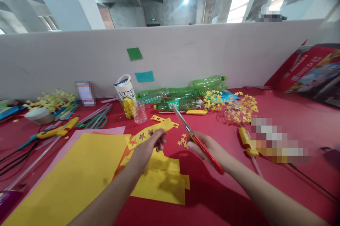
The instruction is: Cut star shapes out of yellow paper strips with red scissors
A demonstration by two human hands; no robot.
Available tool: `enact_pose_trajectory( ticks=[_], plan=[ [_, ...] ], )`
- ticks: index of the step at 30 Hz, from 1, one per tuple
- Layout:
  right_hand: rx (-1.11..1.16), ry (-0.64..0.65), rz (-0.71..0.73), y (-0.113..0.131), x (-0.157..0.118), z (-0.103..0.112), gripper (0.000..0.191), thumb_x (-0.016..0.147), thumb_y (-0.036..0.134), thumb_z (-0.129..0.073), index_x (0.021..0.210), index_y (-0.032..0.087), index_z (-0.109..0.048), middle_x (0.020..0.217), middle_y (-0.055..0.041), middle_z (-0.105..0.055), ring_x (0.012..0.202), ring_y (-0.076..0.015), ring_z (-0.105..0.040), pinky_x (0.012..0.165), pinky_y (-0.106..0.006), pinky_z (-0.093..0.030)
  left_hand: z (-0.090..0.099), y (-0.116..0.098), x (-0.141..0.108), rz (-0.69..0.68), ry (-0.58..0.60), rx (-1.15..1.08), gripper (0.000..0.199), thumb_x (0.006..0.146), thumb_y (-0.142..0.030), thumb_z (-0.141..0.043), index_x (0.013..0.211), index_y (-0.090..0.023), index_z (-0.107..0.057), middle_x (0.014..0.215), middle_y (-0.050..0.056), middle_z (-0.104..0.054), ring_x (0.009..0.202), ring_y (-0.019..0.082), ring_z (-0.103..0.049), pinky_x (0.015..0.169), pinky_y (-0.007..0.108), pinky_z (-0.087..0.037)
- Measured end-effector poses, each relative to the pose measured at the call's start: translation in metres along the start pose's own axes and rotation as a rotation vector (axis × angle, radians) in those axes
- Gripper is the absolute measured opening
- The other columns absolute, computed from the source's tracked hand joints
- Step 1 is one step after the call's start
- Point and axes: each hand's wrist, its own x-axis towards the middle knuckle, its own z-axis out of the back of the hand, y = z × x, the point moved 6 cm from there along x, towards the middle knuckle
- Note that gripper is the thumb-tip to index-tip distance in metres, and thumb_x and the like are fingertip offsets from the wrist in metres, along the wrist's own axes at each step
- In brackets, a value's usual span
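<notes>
My left hand [156, 141] pinches a yellow strip [142, 136] with star-shaped holes, held above the table. Red-handled scissors [198, 139] are in my right hand [203, 144], their blades pointing up and to the left, apart from the strip. Small yellow stars [182, 140] lie on the red table between my hands. Behind them rests another punched yellow strip [174, 124]. Below my left hand are overlapping yellow pieces [162, 183], beside a large yellow sheet [77, 169].
Green bottles [183, 104] lie along the white partition [170, 42]. A patterned cup [126, 91] stands near a clear plastic cup [139, 113]. Yellow glue guns lie at the left [61, 129] and right [247, 141]. Green scissors [98, 121] rest at the left.
</notes>
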Motion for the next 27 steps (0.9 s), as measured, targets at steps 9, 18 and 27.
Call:
enact_pose_trajectory(
  ticks=[9,18,27],
  plan=[
    [-0.147,0.184,-0.016,-0.012,-0.011,-0.025,0.046,0.087,0.063,-0.044,0.07,0.021,-0.04,0.061,0.0039,-0.041,0.055,-0.0127,-0.039,0.05,-0.023,-0.029,0.015,-0.022,0.019,-0.169,-0.146,0.064,0.033,0.081,-0.042,-0.055,0.061,-0.017,-0.061,0.058,0.0,-0.056,0.057,0.013,-0.051,0.06,0.025,-0.041],
    [0.181,0.259,-0.107,-0.015,-0.016,-0.034,0.05,0.085,0.07,-0.042,0.075,0.021,-0.041,0.055,0.0065,-0.041,0.045,-0.0102,-0.04,0.044,-0.021,-0.032,-0.002,-0.005,0.015,-0.051,0.008,0.127,0.039,0.081,-0.051,-0.051,0.06,-0.02,-0.06,0.057,0.0,-0.053,0.058,0.014,-0.051,0.063,0.026,-0.044],
    [0.172,0.286,-0.031,-0.01,-0.023,-0.039,0.048,0.088,0.066,-0.041,0.077,0.019,-0.046,0.064,0.0031,-0.045,0.051,-0.0091,-0.037,0.046,-0.02,-0.029,-0.006,0.006,0.01,0.018,0.012,-0.017,0.038,0.079,-0.053,-0.056,0.059,-0.02,-0.061,0.057,0.001,-0.056,0.059,0.014,-0.052,0.067,0.027,-0.043]
  ],
)
